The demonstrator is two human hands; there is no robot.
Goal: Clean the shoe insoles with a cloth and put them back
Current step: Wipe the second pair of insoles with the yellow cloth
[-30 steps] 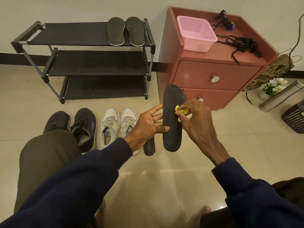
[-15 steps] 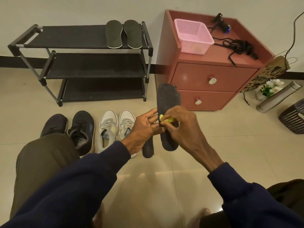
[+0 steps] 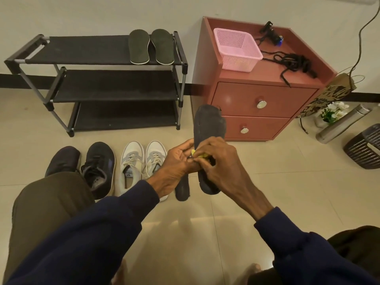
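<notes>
A dark insole stands upright in the air at the centre of the head view. My left hand holds it by its left edge. My right hand presses a small yellow cloth against its middle, fingers curled round the cloth, which is mostly hidden. A second dark insole lies on the floor just below my left hand. Two greenish insoles lie side by side on the top shelf of the black shoe rack. A pair of black shoes and a pair of white shoes stand on the floor.
A red-brown two-drawer cabinet stands right of the rack, with a pink basket and black cords on top. At the far right are a paper bag, a small flower pot, a metal bottle and a dark ribbed bin.
My right hand with the cloth has slid from the insole's right edge leftward across its middle, close to my left hand. The insole stays upright in my left hand.
</notes>
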